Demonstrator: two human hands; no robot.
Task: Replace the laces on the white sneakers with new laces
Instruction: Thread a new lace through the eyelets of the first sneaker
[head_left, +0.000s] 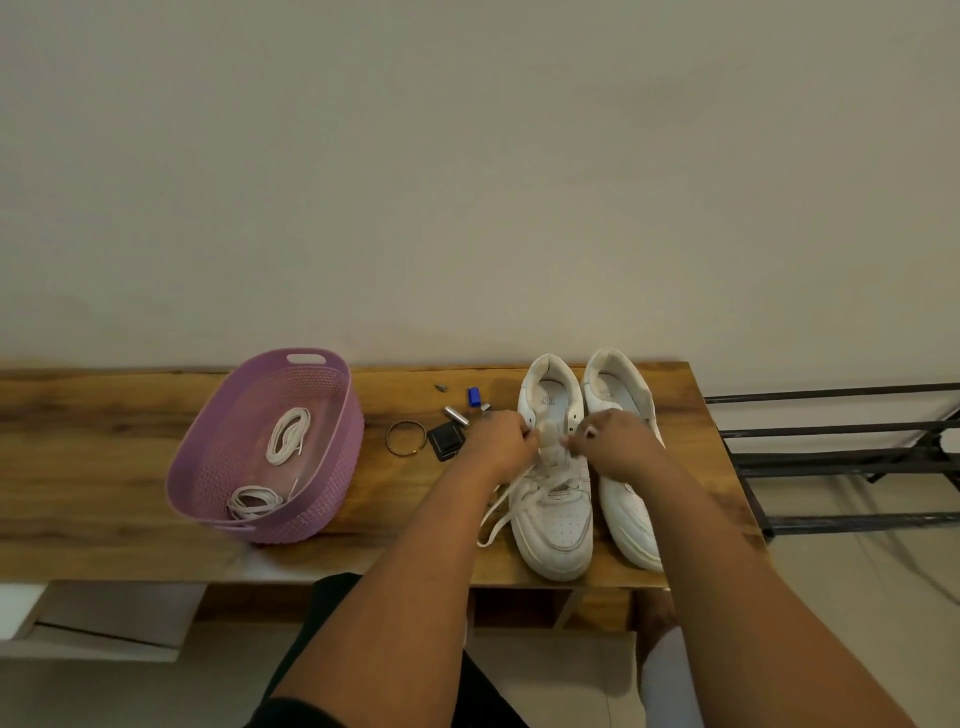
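1. While both forearms reached over the wooden table (104, 467), the left hand (498, 441) and right hand (618, 441) met at the throat of the left sneaker (553, 514).
2. Left hand: fingers curled, pinching at the eyelet edge on that shoe's 9 o'clock side. Whether it held lace or the flap itself, couldn't tell.
3. Right hand: fingers curled, pinching at the opposite eyelet edge, 3 o'clock side of the tongue. Same ambiguity on what it gripped.
4. Left sneaker stood upright, toe at 6 o'clock toward the person, heel at 12. Old white lace (501, 512) was still threaded through the lower eyelets, loose ends trailing off toward 8 o'clock onto the table.
5. Right sneaker (623, 499) sat just beside it at 3 o'clock, same orientation, partly hidden by the right forearm. Its lace state wasn't visible.
6. Purple plastic basket (332, 431) was well apart at 9 o'clock from the shoes. Inside: two coiled white laces, one bundle (287, 434) toward the far end, another bundle (254, 501) at the near end.
7. Between basket and shoes: a metal bangle (405, 439), a small black object (447, 440), a silver cylinder (456, 415), a blue cap-like piece (473, 396).
8. Black metal rack (841, 457) was off the table's end at 3 o'clock.
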